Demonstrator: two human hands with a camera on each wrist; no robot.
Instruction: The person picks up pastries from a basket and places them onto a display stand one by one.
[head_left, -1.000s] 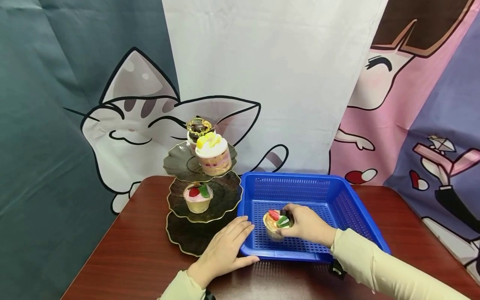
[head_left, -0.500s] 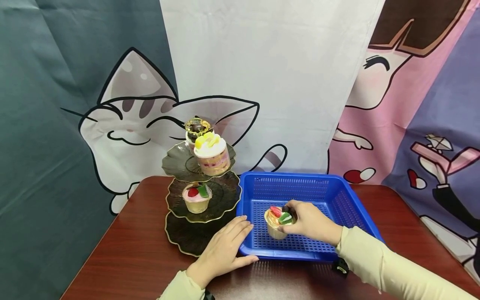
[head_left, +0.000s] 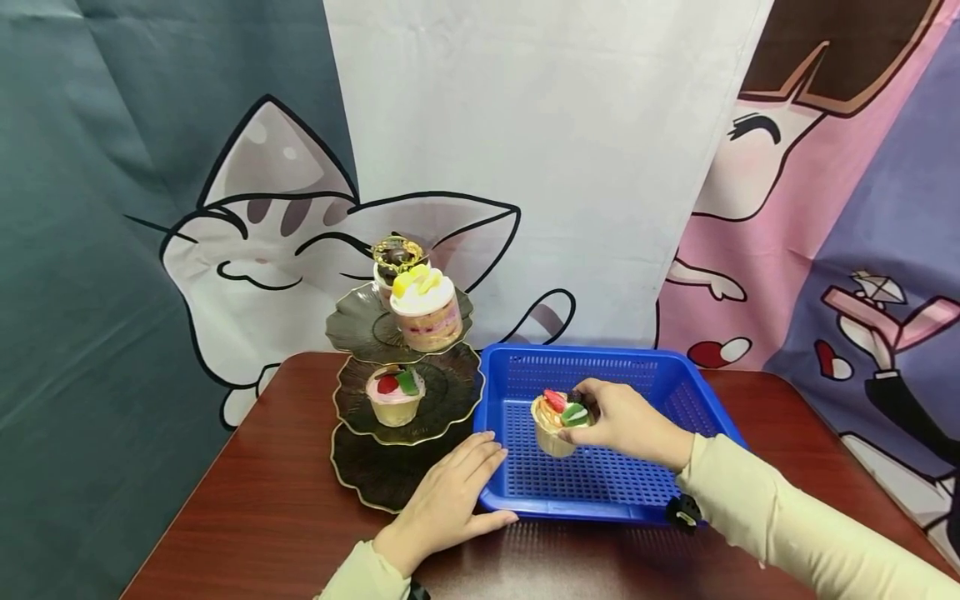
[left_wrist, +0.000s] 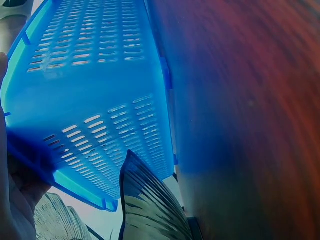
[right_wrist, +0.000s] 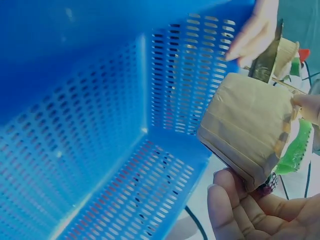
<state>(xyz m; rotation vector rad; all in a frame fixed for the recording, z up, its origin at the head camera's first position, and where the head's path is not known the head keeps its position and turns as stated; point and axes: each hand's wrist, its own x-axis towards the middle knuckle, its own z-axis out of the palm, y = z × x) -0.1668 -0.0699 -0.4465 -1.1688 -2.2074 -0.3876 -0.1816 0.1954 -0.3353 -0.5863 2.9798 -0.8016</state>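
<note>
A fruit-topped cupcake (head_left: 553, 429) in a pale paper cup is held by my right hand (head_left: 618, 421) over the floor of the blue plastic basket (head_left: 577, 507). Strawberry, a dark berry and a green piece sit on its top. In the right wrist view the thumb and fingers grip the cup (right_wrist: 245, 125) from both sides. My left hand (head_left: 453, 492) rests on the basket's near left corner, its fingers extended along the rim and thumb along the front edge. The left wrist view shows the basket's slotted wall (left_wrist: 95, 105) beside that hand.
Left of the basket stands a three-tier dark stand with gold edges (head_left: 450, 387). A pink-topped cupcake (head_left: 395, 408) sits on its middle tier. On the top tier are a lemon-topped dessert cup (head_left: 426, 321) and a chocolate-topped one (head_left: 386, 271). A printed curtain (head_left: 555, 167) hangs behind the table (head_left: 225, 517).
My right hand has raised the cupcake from near the basket floor and shifted it slightly right and away from me. The left hand stays on the corner.
</note>
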